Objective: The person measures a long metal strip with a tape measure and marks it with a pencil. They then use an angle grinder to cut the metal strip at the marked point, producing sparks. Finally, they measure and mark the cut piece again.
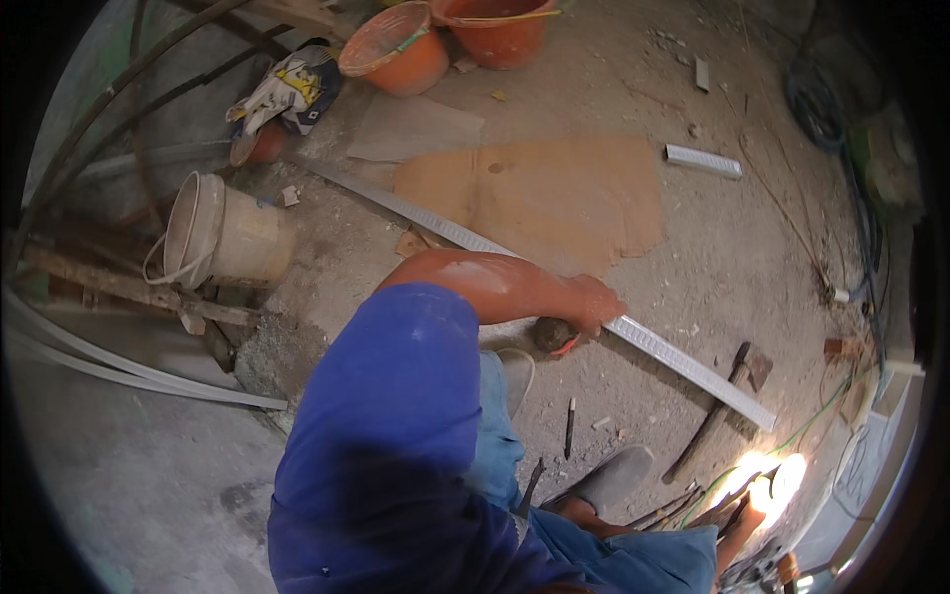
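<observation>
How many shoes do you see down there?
2: one grey shoe near the bottom, right of the middle; a second shoe below the left forearm, partly hidden by the jeans.

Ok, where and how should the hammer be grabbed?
Probably best by the lower handle, closing across it from the near side. It is long and slim, this end points back toward the person, and the metal strip crosses it nearer the head. The right hand is closest, but glare hides whether it is free.
</observation>
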A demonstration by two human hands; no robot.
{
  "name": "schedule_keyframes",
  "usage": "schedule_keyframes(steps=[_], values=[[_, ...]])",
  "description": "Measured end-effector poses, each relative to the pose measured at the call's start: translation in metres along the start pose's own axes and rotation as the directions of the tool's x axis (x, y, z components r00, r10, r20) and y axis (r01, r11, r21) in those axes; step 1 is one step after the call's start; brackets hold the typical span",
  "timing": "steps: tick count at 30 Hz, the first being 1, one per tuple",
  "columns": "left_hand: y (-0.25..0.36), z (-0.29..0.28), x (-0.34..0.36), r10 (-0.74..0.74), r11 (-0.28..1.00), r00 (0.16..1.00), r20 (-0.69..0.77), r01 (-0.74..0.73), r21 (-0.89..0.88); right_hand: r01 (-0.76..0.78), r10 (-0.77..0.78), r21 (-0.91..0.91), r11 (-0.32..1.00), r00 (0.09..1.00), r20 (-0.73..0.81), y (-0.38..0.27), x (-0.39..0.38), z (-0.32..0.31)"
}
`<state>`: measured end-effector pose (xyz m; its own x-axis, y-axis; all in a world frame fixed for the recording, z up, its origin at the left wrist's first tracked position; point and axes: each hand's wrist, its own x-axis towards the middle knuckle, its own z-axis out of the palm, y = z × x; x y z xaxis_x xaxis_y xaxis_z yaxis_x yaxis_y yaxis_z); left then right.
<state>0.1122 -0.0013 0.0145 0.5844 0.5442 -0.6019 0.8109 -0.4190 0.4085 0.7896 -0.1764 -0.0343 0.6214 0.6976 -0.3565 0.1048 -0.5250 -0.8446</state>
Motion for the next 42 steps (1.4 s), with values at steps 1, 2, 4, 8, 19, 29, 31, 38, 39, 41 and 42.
schedule_keyframes(steps=[1, 2, 4, 8, 19, 29, 31, 38, 39, 41, 42], values=[[0.005, -0.002, 0.000, -0.010, 1.000, 1.000, -0.013, 0.010, -0.001, -0.001, 0.000, -0.059, 0.998, 1.000, -0.019, -0.005, -0.003, 0.002], [0.007, 0.003, 0.002, -0.011, 1.000, 1.000, -0.026, 0.011, 0.003, 0.008, -0.011, -0.088, 0.996, 0.999, -0.033, -0.008, -0.008, 0.008], [0.008, 0.004, 0.006, -0.008, 1.000, 1.000, -0.029, 0.009, 0.011, 0.019, -0.025, -0.129, 0.992, 0.999, -0.046, -0.017, -0.013, 0.017], [0.007, 0.000, 0.006, -0.005, 1.000, 1.000, -0.020, 0.005, 0.023, 0.020, -0.029, -0.170, 0.985, 0.998, -0.052, -0.022, -0.024, 0.033], [0.000, -0.007, 0.017, 0.048, 0.996, 0.998, -0.036, -0.051, -0.079, -0.032, 0.024, -0.130, 0.991, 0.997, -0.068, -0.009, -0.058, 0.023], [0.003, -0.023, -0.002, 0.034, 0.999, 0.999, -0.024, -0.034, -0.010, 0.087, -0.201, -0.559, 0.824, 0.969, -0.145, 0.005, -0.022, 0.034], [0.007, -0.020, 0.002, 0.056, 0.998, 0.997, -0.048, -0.058, -0.032, -0.063, -0.073, -0.556, 0.829, 0.973, -0.220, -0.001, -0.034, 0.030], [-0.003, -0.016, -0.005, 0.112, 0.984, 0.987, -0.111, -0.126, -0.124, -0.031, -0.417, -0.770, 0.637, 0.826, -0.379, -0.016, -0.053, 0.059], [0.002, -0.018, -0.006, 0.091, 0.989, 0.993, -0.079, -0.100, -0.111, -0.043, -0.367, -0.764, 0.644, 0.859, -0.357, -0.014, -0.051, 0.055], [0.004, -0.019, -0.012, 0.014, 0.996, 1.000, -0.014, -0.015, -0.084, -0.061, -0.332, -0.746, 0.663, 0.869, -0.367, -0.040, -0.053, 0.080], [0.005, -0.018, -0.011, 0.020, 0.996, 1.000, -0.023, -0.022, -0.083, -0.019, -0.362, -0.731, 0.682, 0.860, -0.359, -0.049, -0.050, 0.078]])
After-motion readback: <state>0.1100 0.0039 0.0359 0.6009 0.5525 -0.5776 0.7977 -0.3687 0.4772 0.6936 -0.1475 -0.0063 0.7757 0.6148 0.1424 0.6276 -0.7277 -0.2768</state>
